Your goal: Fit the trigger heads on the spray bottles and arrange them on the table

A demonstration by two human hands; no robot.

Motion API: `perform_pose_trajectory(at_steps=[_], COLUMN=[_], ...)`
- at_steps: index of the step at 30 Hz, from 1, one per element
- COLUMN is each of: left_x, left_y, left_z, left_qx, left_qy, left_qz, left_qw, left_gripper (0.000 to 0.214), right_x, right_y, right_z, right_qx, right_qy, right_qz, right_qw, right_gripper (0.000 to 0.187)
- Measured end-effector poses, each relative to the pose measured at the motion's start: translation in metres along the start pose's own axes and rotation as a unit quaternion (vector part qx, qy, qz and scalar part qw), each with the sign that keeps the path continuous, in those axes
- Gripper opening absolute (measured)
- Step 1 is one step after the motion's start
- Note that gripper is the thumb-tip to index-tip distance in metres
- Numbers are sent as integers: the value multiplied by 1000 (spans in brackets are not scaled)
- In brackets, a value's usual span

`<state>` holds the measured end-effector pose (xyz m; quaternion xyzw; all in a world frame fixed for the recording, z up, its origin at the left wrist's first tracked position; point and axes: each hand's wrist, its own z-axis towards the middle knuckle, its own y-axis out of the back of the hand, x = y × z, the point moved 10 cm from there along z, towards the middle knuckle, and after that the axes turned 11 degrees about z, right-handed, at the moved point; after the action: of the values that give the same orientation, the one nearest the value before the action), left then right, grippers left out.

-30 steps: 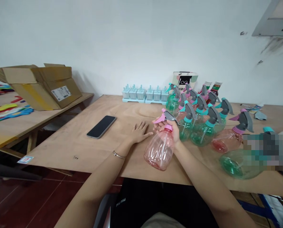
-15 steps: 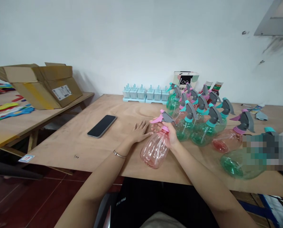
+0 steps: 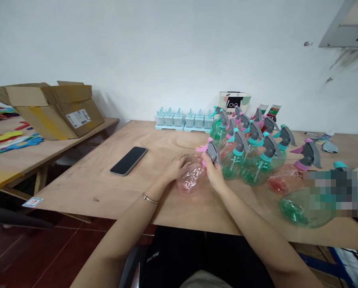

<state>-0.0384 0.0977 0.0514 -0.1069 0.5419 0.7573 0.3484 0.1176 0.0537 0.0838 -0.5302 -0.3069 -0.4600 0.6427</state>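
A clear pink spray bottle (image 3: 191,179) with a pink and grey trigger head tilts over the table in front of me. My right hand (image 3: 212,170) is closed around its neck, just under the trigger. My left hand (image 3: 176,168) is at the left side of the bottle body. Motion smears its fingers, and I cannot tell whether they touch the bottle. Just to the right stand green spray bottles (image 3: 258,170) with turquoise and grey heads, several pink ones among them.
A black phone (image 3: 129,161) lies on the wooden table (image 3: 85,182). Light blue popsicle molds (image 3: 169,119) stand near the wall. On the right, a pink spray bottle (image 3: 287,178) and a partly blurred-out green one (image 3: 307,206) lie tilted. A cardboard box (image 3: 55,108) sits on another table.
The bottle's body has swung up and left, its trigger head turning more upright in my right hand. My left hand has lifted from lying flat on the table and moved to the bottle's side.
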Motion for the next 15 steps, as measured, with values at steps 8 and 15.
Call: perform_pose_trajectory(at_steps=[8,15], left_x=[-54,-69], left_y=[31,25], left_z=[-18,-21], left_qx=[-45,-8], left_qy=[-122,-173], left_qz=[-137,-158], left_qw=[982,972], left_gripper=[47,44], right_x=[44,25], right_y=[-3,-21], right_z=[-9,-17], right_qx=[-3,56], right_qy=[183,174], right_qz=[-131,-152], right_qw=[974,971], right_gripper=[53,88])
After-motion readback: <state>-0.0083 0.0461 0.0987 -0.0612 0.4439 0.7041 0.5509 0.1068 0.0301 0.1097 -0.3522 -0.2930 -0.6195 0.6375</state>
